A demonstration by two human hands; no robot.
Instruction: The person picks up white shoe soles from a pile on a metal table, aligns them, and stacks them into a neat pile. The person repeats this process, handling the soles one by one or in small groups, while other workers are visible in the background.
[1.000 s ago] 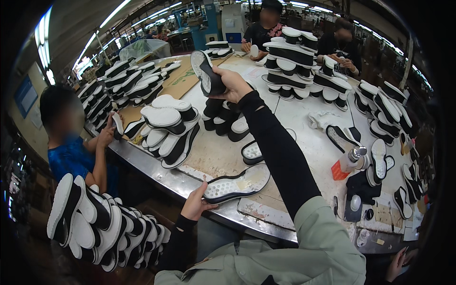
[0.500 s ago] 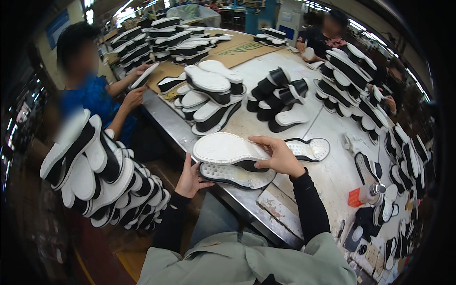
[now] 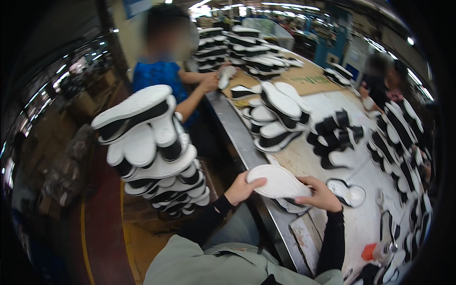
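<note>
A shoe sole (image 3: 275,181) with its white, patterned tread facing up is between my hands above the table's near edge. My left hand (image 3: 241,189) grips its broad end, thumb pressed on the tread. At the narrower end my right hand (image 3: 322,194) is closed on the sole's side. Another sole (image 3: 290,205) shows only partly beneath it, mostly hidden. To the right of my right hand, a sole (image 3: 347,192) lies on the table with its hollow inner side up.
A tall stack of black-and-white soles (image 3: 152,159) stands left of me. More soles (image 3: 280,107) are piled on the table (image 3: 304,166), and others line its right side. A person in blue (image 3: 154,78) holds a sole across the corner. A bottle (image 3: 382,251) stands at right.
My view has swung left, so the scene shifts rightward. My left hand, open beside the sole before, now grips it with the thumb on top. The sole's tread is tipped more toward me.
</note>
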